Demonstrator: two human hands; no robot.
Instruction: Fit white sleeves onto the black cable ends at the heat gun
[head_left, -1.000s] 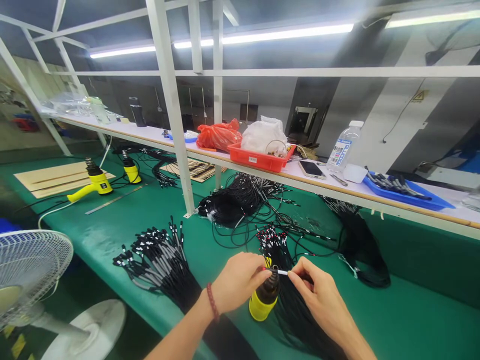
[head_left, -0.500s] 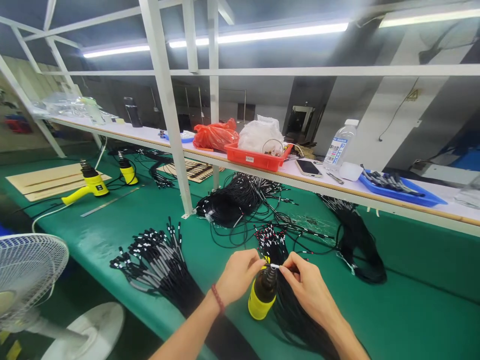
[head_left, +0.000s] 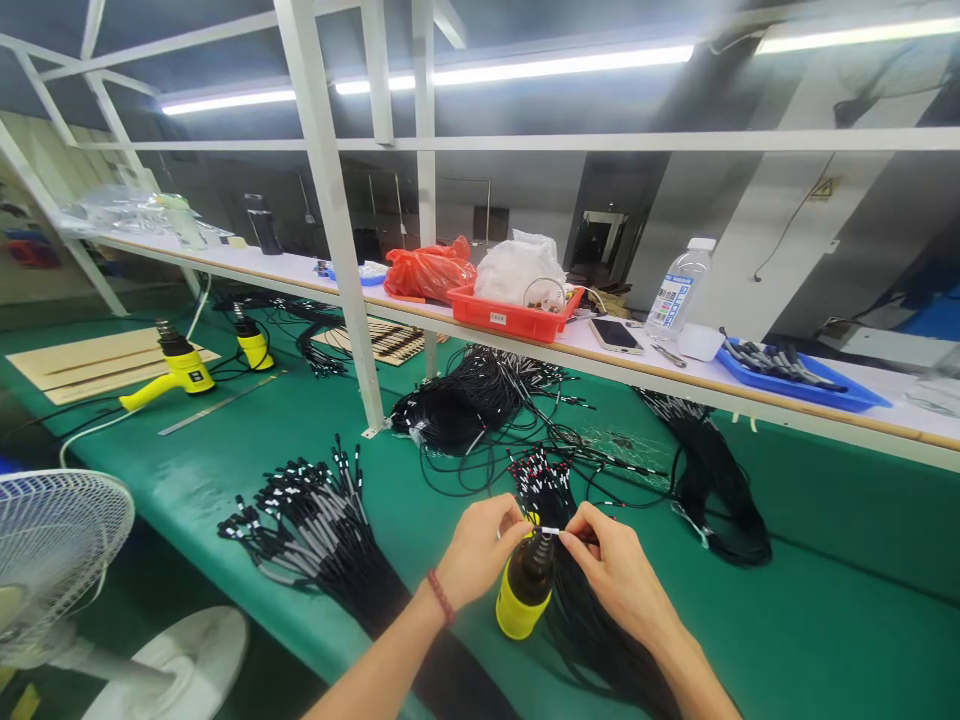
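Observation:
My left hand (head_left: 480, 548) and my right hand (head_left: 611, 568) are both closed in a pinch on a thin black wire with a white sleeve (head_left: 549, 530). They hold it just over the nozzle of an upright yellow and black heat gun (head_left: 525, 590) on the green bench. Behind the gun lies a bundle of black wires with red and white tips (head_left: 544, 478). Under my right wrist a thick bundle of black wires (head_left: 600, 640) runs toward me.
A bundle of black wires with grey sleeves (head_left: 315, 515) lies to the left. A coil of black wire (head_left: 465, 405) sits behind. Two more yellow heat guns (head_left: 180, 370) stand far left. A white fan (head_left: 52, 550) is at bottom left. A shelf holds a red tray (head_left: 510, 318), phone and bottle.
My two hands have drawn closer together over the heat gun's nozzle, so less of the white sleeve shows between them. The view has shifted slightly.

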